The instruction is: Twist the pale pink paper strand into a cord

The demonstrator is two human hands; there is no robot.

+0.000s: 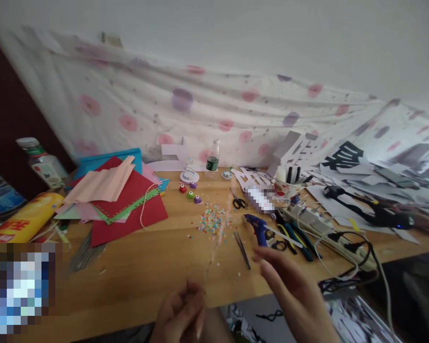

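Observation:
My left hand is at the table's front edge, fingers pinched together; whatever they hold is too small or hidden to make out. A faint pale line runs up the table from just beyond its fingertips; I cannot tell whether it is a thread. My right hand is raised over the front edge, thumb and fingers apart, with nothing visible between them. Just beyond its fingertips lies a blue glue gun. Dark tweezers rest left of it. Small coloured beads are scattered in mid-table.
Scissors, pliers and a power strip lie to the right. Coloured paper is piled at left. Several small owl-like figures and a small bottle stand farther back. A pixelated patch covers the lower left.

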